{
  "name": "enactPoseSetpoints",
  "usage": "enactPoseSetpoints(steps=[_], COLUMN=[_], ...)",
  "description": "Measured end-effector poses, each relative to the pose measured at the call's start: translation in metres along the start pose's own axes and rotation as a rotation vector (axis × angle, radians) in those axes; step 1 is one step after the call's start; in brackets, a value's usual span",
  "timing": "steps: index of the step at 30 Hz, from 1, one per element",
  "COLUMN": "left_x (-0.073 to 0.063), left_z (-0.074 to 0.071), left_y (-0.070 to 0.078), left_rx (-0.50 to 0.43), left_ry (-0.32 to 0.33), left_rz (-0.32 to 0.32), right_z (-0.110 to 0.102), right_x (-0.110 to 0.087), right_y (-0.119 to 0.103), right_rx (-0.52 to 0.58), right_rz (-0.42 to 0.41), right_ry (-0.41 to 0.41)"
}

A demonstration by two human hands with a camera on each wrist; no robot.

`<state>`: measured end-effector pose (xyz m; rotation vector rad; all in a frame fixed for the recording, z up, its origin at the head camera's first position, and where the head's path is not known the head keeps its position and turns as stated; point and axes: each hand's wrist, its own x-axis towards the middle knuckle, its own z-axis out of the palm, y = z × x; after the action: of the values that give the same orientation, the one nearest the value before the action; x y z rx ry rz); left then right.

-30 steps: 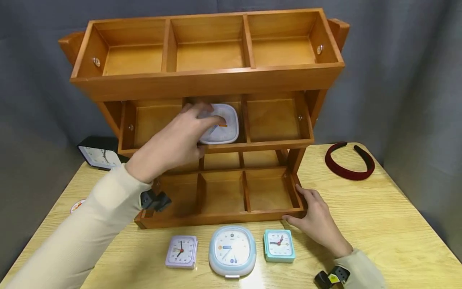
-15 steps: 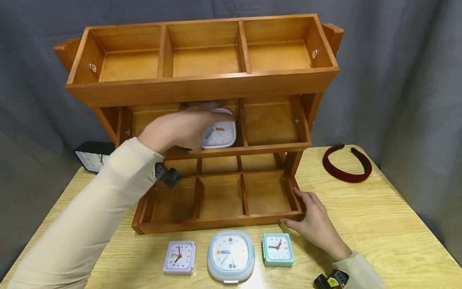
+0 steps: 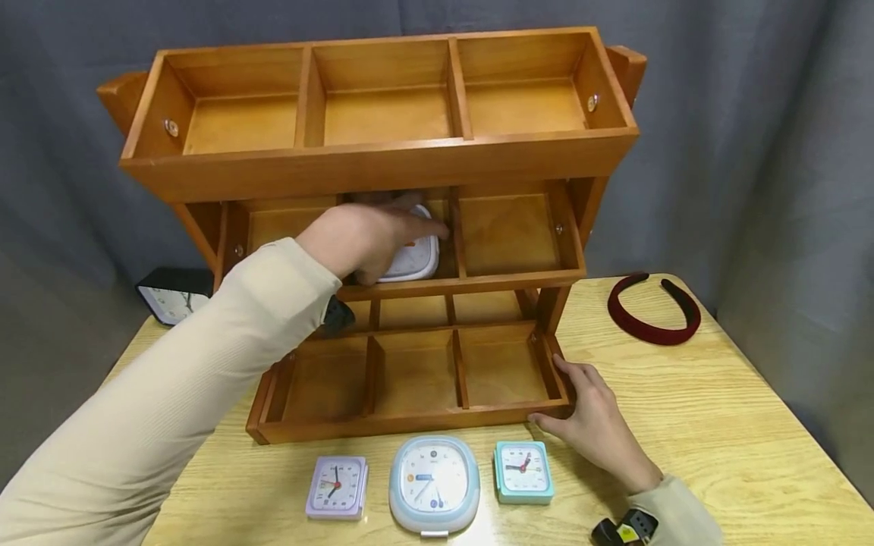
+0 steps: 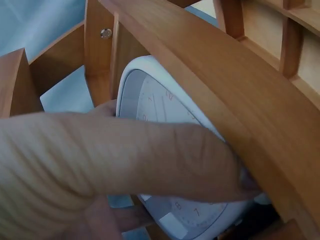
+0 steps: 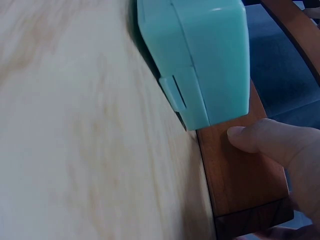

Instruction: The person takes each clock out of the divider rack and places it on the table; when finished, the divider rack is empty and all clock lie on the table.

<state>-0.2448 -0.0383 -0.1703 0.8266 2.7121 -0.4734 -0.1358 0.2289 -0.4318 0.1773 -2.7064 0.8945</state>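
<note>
A white square clock [image 3: 418,259] sits in the middle compartment of the wooden tiered organizer's [image 3: 382,168] middle tier. My left hand [image 3: 365,236] reaches in from the left and grips it. In the left wrist view the thumb lies across the clock face [image 4: 155,100], close beside a wooden board; the other fingers are mostly hidden. My right hand [image 3: 601,409] holds the right front corner of the bottom tier, thumb against its front board [image 5: 245,175]. Near that thumb stands a turquoise alarm clock [image 3: 523,472].
A lilac alarm clock [image 3: 337,487] and a larger pale-blue clock [image 3: 434,485] stand in front of the organizer. A black-cased clock [image 3: 176,296] is at the left, partly behind my sleeve. A dark red headband [image 3: 649,330] lies on the table at the right.
My left hand has shifted right and lower over the white clock, covering more of its face, and the clock appears turned. The view has moved slightly. My right hand stays at the corner.
</note>
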Motion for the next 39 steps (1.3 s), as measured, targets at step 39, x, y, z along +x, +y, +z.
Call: enactPoseSetpoints(steps=[39], left_x=[0.001], left_z=[0.009], left_y=[-0.016], left_rx=[-0.217], left_ry=[0.25], left_rz=[0.263], right_z=[0.0], right_x=[0.003], right_y=[0.008], right_rx=[-0.013], right_rz=[-0.001], right_ry=[0.01])
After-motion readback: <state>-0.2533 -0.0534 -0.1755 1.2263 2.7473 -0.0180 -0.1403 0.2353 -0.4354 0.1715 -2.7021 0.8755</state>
